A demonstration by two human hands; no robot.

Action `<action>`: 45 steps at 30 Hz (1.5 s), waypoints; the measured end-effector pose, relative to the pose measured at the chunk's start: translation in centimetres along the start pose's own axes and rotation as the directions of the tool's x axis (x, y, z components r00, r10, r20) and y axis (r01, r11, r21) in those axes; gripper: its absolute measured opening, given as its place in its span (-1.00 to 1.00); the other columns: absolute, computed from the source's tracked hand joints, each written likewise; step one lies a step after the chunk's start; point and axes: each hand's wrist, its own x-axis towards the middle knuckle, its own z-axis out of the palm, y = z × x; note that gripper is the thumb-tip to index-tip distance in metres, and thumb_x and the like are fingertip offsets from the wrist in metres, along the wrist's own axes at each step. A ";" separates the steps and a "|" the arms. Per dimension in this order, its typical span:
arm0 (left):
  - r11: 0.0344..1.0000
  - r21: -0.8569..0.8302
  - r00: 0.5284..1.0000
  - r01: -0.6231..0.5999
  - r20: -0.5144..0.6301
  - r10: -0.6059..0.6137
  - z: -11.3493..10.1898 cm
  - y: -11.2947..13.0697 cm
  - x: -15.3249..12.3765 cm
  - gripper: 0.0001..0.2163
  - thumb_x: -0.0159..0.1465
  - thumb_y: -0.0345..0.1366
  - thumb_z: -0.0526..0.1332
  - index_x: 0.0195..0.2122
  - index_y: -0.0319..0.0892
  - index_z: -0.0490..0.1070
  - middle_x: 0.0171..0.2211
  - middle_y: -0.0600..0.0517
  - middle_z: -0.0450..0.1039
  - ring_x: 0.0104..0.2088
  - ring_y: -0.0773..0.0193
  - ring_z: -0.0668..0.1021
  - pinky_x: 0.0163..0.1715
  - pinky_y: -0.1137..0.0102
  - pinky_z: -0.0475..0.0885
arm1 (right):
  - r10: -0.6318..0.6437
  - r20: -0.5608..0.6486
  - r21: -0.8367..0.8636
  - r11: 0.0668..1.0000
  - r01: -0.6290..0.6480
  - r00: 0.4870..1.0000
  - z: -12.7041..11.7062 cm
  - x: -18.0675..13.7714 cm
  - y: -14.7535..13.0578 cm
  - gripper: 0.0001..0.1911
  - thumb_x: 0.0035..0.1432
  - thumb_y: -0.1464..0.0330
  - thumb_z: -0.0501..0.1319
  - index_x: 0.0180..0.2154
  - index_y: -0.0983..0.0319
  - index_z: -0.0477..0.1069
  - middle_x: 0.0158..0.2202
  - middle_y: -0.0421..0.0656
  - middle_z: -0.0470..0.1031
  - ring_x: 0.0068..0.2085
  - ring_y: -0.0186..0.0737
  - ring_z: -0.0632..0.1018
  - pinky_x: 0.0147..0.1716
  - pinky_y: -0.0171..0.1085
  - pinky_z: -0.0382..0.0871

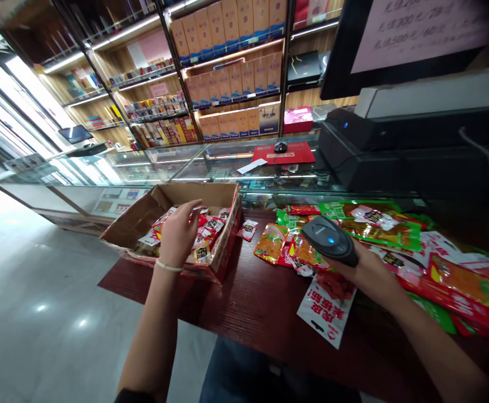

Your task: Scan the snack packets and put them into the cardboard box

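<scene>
My left hand [180,230] reaches into an open cardboard box [223,196] full of small red and white snack packets [205,238], its fingers curled down over them; whether it holds one is hidden. My right hand [364,268] grips a black handheld barcode scanner [329,239] with a blue light, pointed down over a pile of snack bags [295,246] on the dark red counter [248,302]. A white and red bag [326,313] lies just under that hand.
More green, red and orange snack bags [395,235] cover the counter's right side. A black till machine with a screen [395,140] stands behind. A glass display case [211,162] carries a red mat and a mouse [280,146]. Shelves of boxed goods [227,73] line the back wall.
</scene>
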 end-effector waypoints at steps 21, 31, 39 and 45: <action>0.965 0.259 0.840 0.030 0.517 -0.165 17.4 7.1 -2.9 -0.65 0.35 -0.47 -0.09 0.08 -0.21 0.34 -0.06 -0.25 0.45 -0.05 0.03 0.50 -0.16 0.25 0.44 | 0.010 -0.041 -0.003 1.000 -0.010 0.999 -0.5 -0.2 -1.4 -0.53 0.05 0.13 0.29 -0.01 0.15 0.41 -0.10 -0.14 0.57 -0.12 -0.02 0.55 -0.17 -0.15 0.42; 0.849 -0.509 0.989 0.142 0.106 -0.102 17.1 8.2 -1.7 -0.87 0.26 -0.43 0.13 -0.22 -0.15 0.42 -0.19 -0.06 0.46 -0.14 0.22 0.51 -0.10 0.37 0.38 | -0.004 -0.040 0.040 0.999 0.006 0.999 -0.4 -0.2 -1.1 -0.51 0.06 0.16 0.29 0.03 0.16 0.38 -0.07 -0.13 0.55 -0.10 -0.03 0.54 -0.10 -0.13 0.40; -0.012 -0.910 0.810 0.415 0.376 -0.450 19.8 10.5 -0.8 -0.75 0.12 -0.24 0.33 -0.22 -0.18 0.37 -0.30 0.04 0.50 -0.31 0.31 0.55 -0.23 0.42 0.42 | -0.028 -0.057 0.034 0.999 0.030 0.998 -0.5 -0.2 -0.8 -0.50 0.06 0.18 0.28 0.04 0.17 0.36 -0.06 -0.11 0.55 -0.10 -0.04 0.54 -0.11 -0.12 0.41; -0.413 -0.810 0.717 0.416 0.571 -0.400 19.8 10.4 -2.4 -0.72 0.08 -0.30 0.38 -0.24 -0.18 0.31 -0.24 0.03 0.52 -0.27 0.35 0.59 -0.12 0.33 0.49 | -0.010 -0.013 -0.022 1.000 0.010 1.000 -0.2 -0.3 -1.1 -0.47 0.02 0.23 0.29 0.06 0.16 0.34 -0.06 -0.10 0.56 -0.07 0.01 0.55 -0.12 -0.10 0.42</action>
